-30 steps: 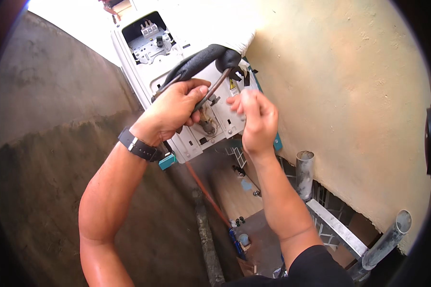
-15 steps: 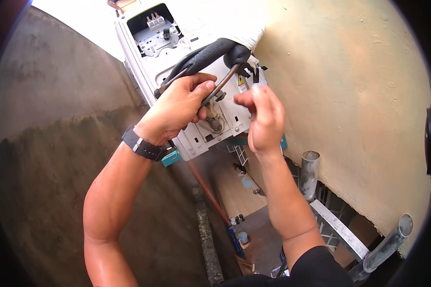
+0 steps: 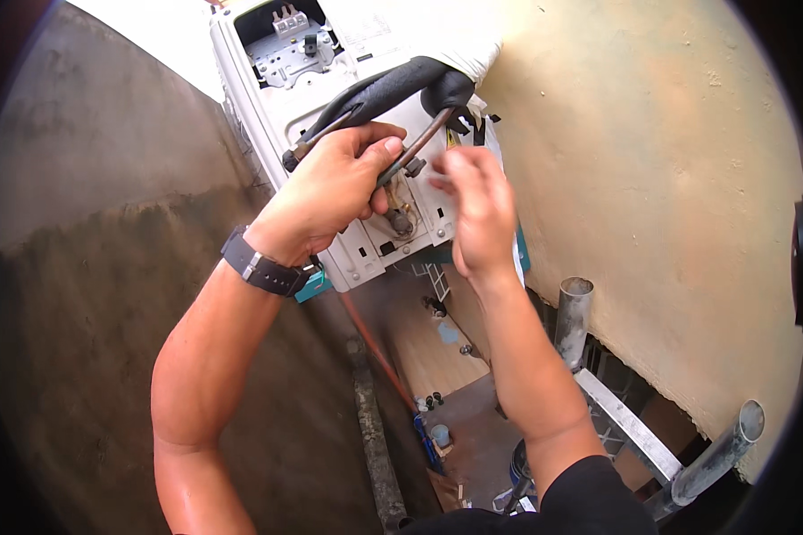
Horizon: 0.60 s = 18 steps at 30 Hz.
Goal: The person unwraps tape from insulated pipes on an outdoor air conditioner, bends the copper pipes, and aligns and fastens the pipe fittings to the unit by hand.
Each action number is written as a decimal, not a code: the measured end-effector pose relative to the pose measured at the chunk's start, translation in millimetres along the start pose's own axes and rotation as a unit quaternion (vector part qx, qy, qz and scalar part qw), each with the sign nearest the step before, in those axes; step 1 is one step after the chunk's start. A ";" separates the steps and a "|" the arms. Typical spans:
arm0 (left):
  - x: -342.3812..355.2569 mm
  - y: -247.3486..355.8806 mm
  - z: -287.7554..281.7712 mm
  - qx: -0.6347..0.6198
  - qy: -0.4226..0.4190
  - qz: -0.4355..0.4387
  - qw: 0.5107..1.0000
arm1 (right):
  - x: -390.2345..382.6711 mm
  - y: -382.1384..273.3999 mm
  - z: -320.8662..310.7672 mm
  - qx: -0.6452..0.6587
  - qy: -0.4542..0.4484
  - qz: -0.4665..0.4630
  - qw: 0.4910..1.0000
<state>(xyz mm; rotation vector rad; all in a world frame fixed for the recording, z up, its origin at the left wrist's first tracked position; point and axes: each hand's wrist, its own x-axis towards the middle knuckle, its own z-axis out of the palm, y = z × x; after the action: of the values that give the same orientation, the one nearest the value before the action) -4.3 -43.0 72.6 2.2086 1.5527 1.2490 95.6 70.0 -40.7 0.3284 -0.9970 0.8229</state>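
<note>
A white outdoor air-conditioner unit (image 3: 285, 116) fills the upper middle. My left hand (image 3: 352, 174) is over its side, fingers and thumb closed round a bare copper pipe (image 3: 428, 136). The pipe's upper end comes out of black foam insulation (image 3: 388, 92); its lower part is hidden by my fingers. Just right of the pipe, my right hand (image 3: 484, 209) hovers with bent fingers smeared by motion, and I cannot tell whether anything is in them. A service valve (image 3: 401, 220) sits below my left fingers. Another pipe fitting (image 3: 292, 159) shows left of that hand.
An open compartment (image 3: 285, 53) on the unit exposes a terminal block. Dark concrete wall (image 3: 80, 294) rises at left, a cream wall (image 3: 651, 178) at right. Metal tubes (image 3: 573, 312) and a ladder-like rail (image 3: 629, 428) stand lower right. Far below lies a floor with a light blue bucket (image 3: 440, 435).
My right hand has shifted slightly left and down, closer to the copper pipe. My left hand keeps its hold on the pipe. The whole view has shifted a little.
</note>
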 end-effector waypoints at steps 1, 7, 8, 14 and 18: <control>0.0 -0.8 -1.7 0.001 -0.001 0.006 1.000 | 0.9 0.7 6.7 0.009 0.032 0.136 0.990; -4.2 2.7 0.0 0.005 0.004 -0.003 1.000 | -9.7 -3.2 -2.8 -0.075 -0.029 -0.109 0.991; -3.9 1.4 -1.2 0.004 -0.003 -0.006 1.000 | -9.3 -3.2 2.1 -0.040 -0.025 -0.004 0.999; -3.5 0.1 -2.7 -0.018 -0.003 -0.004 1.000 | -13.4 15.9 -4.9 -0.182 -0.048 -0.138 0.972; -4.3 -1.4 -2.3 -0.025 -0.003 0.005 1.000 | -10.6 10.0 5.6 0.093 0.018 0.128 0.987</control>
<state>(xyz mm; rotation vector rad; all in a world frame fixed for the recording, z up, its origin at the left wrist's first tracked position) -7.4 -46.7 71.0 2.1911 1.4937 1.2678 81.8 68.5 -47.8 0.3467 -0.9414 1.1559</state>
